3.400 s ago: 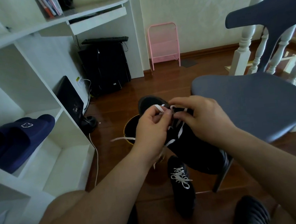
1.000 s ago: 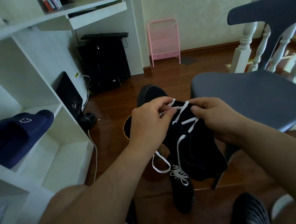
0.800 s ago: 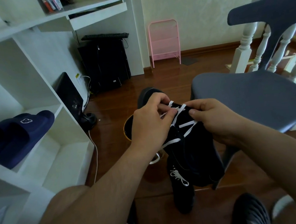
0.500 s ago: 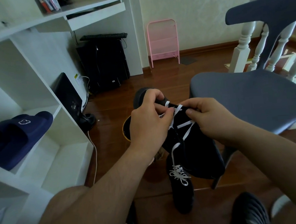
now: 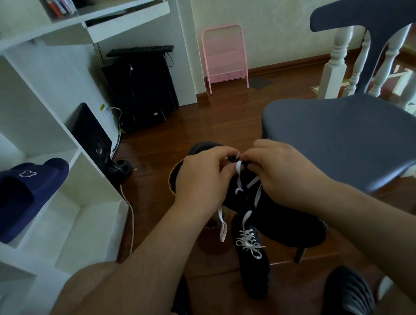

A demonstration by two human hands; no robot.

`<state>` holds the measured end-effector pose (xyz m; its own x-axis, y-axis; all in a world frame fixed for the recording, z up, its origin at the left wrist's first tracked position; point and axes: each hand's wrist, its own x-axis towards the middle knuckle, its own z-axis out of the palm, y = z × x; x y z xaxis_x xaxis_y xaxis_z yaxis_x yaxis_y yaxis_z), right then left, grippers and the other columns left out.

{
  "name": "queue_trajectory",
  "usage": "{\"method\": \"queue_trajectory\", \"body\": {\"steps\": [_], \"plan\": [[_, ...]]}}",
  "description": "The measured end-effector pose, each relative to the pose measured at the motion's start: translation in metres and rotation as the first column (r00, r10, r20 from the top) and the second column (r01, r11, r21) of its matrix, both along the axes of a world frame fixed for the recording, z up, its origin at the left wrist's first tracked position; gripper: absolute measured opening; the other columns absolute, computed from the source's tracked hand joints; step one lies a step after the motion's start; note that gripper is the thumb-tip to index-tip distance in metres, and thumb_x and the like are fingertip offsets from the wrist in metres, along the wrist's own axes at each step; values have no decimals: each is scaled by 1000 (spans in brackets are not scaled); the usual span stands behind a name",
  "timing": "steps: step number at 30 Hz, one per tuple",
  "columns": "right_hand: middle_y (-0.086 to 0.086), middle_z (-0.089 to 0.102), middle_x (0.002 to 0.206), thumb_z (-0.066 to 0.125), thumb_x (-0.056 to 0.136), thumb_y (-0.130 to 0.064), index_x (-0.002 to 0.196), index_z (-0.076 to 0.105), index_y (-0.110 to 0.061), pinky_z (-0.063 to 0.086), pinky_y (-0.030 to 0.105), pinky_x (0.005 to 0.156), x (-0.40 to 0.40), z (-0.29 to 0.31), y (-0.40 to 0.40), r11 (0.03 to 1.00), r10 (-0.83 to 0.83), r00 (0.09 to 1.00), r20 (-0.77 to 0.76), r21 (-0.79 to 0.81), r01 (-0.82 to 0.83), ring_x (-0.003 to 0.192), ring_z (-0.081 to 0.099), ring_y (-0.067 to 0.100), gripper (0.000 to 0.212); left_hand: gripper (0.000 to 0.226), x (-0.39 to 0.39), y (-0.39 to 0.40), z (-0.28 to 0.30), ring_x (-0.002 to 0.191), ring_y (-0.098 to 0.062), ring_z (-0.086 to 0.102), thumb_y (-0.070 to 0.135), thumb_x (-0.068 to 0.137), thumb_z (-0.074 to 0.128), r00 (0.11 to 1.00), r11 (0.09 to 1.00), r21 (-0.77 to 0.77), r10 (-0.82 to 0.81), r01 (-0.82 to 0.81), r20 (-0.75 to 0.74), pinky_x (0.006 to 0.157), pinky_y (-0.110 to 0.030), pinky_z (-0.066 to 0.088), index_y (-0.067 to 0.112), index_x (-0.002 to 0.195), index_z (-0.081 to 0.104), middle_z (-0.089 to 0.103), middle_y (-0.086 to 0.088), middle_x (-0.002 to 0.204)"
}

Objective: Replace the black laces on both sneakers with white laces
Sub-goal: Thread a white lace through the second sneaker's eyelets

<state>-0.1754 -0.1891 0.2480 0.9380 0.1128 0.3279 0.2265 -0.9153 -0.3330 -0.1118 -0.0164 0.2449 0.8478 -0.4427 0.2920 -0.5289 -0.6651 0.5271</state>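
Observation:
I hold a black sneaker (image 5: 279,214) in the air between both hands, toe pointing away. A white lace (image 5: 239,177) crosses its eyelets, and loose ends hang down beside it. My left hand (image 5: 204,180) and my right hand (image 5: 277,168) meet at the far end of the lacing, fingertips pinching the white lace. A second black sneaker (image 5: 253,260) stands on the floor below, with a white lace tied in a bow.
A blue-grey chair (image 5: 353,137) stands close on the right. White shelving (image 5: 45,138) with navy slippers (image 5: 18,192) fills the left. A dark round bin (image 5: 175,176) sits on the wooden floor behind my hands. A black clog (image 5: 347,294) is at the bottom right.
My hands have come together at the far end of the lacing. The loose lace ends have swung and now hang lower on the left side of the held sneaker.

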Motion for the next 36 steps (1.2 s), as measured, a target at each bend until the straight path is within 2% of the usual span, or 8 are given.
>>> {"method": "queue_trajectory", "body": {"steps": [4, 10, 13, 18, 23, 29, 32, 36], "plan": [[0, 59, 95, 60, 96, -3, 114, 74, -15, 54, 43, 75, 0, -5, 1, 996, 1, 1000, 17, -88, 0, 86, 59, 23, 26, 23, 2, 0, 0, 87, -3, 70, 34, 107, 56, 903, 967, -254, -99, -12, -419, 84, -33, 59, 38, 110, 79, 77, 15, 97], [-5, 52, 92, 62, 91, -1, 113, 72, -20, 53, 38, 68, 3, -7, 9, 991, -20, 1000, 8, -135, 21, 80, 54, 17, 30, 13, 13, 0, -3, 94, -9, 63, 39, 104, 60, 973, 999, -30, 4, -11, -230, 79, -34, 52, 44, 94, 68, 66, 9, 105], [-7, 49, 93, 61, 92, -3, 115, 72, -22, 50, 33, 67, 4, -7, 13, 989, 18, 1000, 13, -150, -16, 80, 50, 16, 32, 16, 12, -6, 3, 85, -8, 61, 30, 108, 54, 974, 976, -216, -44, -6, -224, 72, -29, 45, 36, 98, 65, 64, 8, 97], [-10, 55, 101, 57, 101, -14, 121, 70, -27, 52, 31, 81, 5, -16, 17, 999, -21, 995, -93, -48, 17, 93, 58, 14, 28, 13, 16, 1, 42, 86, -25, 74, 12, 110, 49, 879, 199, -934, -324, -298, -350, 81, -37, 62, 18, 106, 60, 65, -3, 87], [-3, 68, 130, 56, 103, -13, 132, 69, -20, 42, 24, 99, 7, -7, 9, 949, -188, 976, -112, 234, 209, 121, 59, 16, 32, 8, 5, 2, 28, 79, -22, 67, 14, 107, 56, 809, 590, -778, -337, -218, -482, 69, -30, 58, 16, 106, 64, 65, -2, 84], [-18, 72, 100, 53, 103, -16, 119, 74, -32, 55, 24, 77, 8, -5, 4, 730, -321, 931, -174, 581, 360, 94, 68, 6, 31, 33, 1, 11, 12, 65, -17, 67, 42, 105, 60, 868, 964, -261, -88, -49, -489, 62, -33, 53, 14, 91, 71, 71, 0, 76], [-15, 76, 94, 54, 104, -18, 117, 75, -35, 62, 31, 78, 8, -4, 3, 613, -341, 924, -171, 705, 357, 88, 73, 4, 30, 35, 0, 17, 1, 65, -16, 64, 50, 105, 57, 919, 998, 53, 59, -42, -390, 56, -28, 44, 22, 87, 68, 70, 1, 75], [-14, 76, 94, 56, 105, -15, 116, 74, -33, 59, 18, 69, 6, -1, 8, 475, -346, 924, -161, 820, 321, 84, 73, -3, 28, 42, 6, 18, -4, 80, -17, 65, 64, 100, 55, 869, 999, -11, 32, -43, -495, 65, -31, 46, 23, 96, 64, 69, 1, 86]]}}
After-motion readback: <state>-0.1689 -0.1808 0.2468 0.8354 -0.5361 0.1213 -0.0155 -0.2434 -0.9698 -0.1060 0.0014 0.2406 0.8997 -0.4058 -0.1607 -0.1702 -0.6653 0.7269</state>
